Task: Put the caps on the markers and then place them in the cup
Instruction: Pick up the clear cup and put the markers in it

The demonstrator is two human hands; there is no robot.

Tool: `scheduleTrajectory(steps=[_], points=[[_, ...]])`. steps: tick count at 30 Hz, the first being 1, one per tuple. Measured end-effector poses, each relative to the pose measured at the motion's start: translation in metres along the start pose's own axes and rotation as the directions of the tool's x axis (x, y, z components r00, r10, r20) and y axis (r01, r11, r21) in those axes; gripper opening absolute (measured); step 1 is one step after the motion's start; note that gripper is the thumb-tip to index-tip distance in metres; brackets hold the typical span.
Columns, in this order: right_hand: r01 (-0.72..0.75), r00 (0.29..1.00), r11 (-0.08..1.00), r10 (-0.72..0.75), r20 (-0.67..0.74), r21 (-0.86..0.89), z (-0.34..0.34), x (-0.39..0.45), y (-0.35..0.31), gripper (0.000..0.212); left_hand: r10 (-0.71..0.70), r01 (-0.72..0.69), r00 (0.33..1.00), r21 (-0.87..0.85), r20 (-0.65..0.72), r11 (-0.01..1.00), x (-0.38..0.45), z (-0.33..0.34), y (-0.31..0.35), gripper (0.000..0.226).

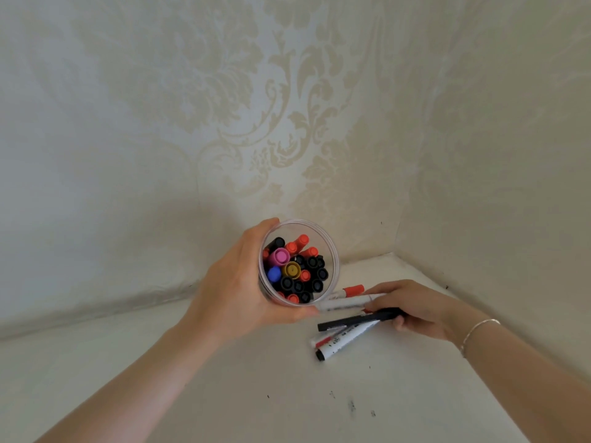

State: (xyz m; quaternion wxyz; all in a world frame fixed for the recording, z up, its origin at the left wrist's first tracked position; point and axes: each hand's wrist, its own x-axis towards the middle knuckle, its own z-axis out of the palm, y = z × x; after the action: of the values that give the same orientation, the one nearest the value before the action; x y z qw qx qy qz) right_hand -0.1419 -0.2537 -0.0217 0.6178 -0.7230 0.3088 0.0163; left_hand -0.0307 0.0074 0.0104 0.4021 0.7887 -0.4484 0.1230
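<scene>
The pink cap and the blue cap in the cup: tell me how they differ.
The pink cap is wider and looks nearer the camera than the blue cap, so it likely stands taller. The pink cap lies farther from the person; the blue cap sits just below it in the picture, near the cup wall held by the left hand. Both point end-up, packed among black and red-orange caps.
</scene>
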Motion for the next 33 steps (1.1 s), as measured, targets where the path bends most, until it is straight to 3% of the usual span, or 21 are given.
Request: scheduleTrajectory(steps=[4,11,15,17,20,22,27,33], points=[[0.009,0.999,0.979,-0.017,0.033,0.206,-0.002,0.003,0.005,0.011,-0.007,0.007,1.000,-0.030,-0.009,1.000,0.001,0.000,-0.002,0.119],[0.153,0.987,0.947,-0.158,-0.004,0.282,-0.027,-0.015,-0.044,0.020,-0.032,0.029,0.999,-0.095,-0.024,0.995,0.003,-0.002,-0.008,0.119],[0.272,0.949,0.849,-0.314,0.018,0.453,-0.041,-0.031,-0.080,0.084,-0.031,0.027,0.999,-0.095,-0.034,0.995,0.002,-0.003,-0.008,0.119],[0.339,0.920,0.813,-0.391,0.012,0.473,-0.035,-0.039,-0.093,0.075,-0.022,0.019,0.999,-0.085,-0.035,0.996,0.002,-0.003,-0.007,0.120],[0.441,0.883,0.783,-0.467,-0.053,0.439,-0.012,-0.046,-0.102,0.030,-0.022,0.020,0.999,-0.075,-0.029,0.997,0.003,-0.002,-0.005,0.118],[0.514,0.851,0.757,-0.508,-0.130,0.403,0.004,-0.044,-0.102,0.017,-0.023,0.021,0.999,-0.065,-0.034,0.998,0.003,-0.001,-0.004,0.116],[0.714,0.693,0.680,-0.651,-0.310,0.168,0.027,-0.042,-0.101,0.011,-0.016,0.015,0.999,-0.048,-0.039,0.999,0.003,0.001,-0.004,0.116],[0.837,0.483,0.544,-0.782,-0.393,-0.055,0.050,-0.060,-0.111,0.020,-0.007,0.006,0.999,-0.033,-0.035,0.999,0.004,0.003,-0.003,0.118]])
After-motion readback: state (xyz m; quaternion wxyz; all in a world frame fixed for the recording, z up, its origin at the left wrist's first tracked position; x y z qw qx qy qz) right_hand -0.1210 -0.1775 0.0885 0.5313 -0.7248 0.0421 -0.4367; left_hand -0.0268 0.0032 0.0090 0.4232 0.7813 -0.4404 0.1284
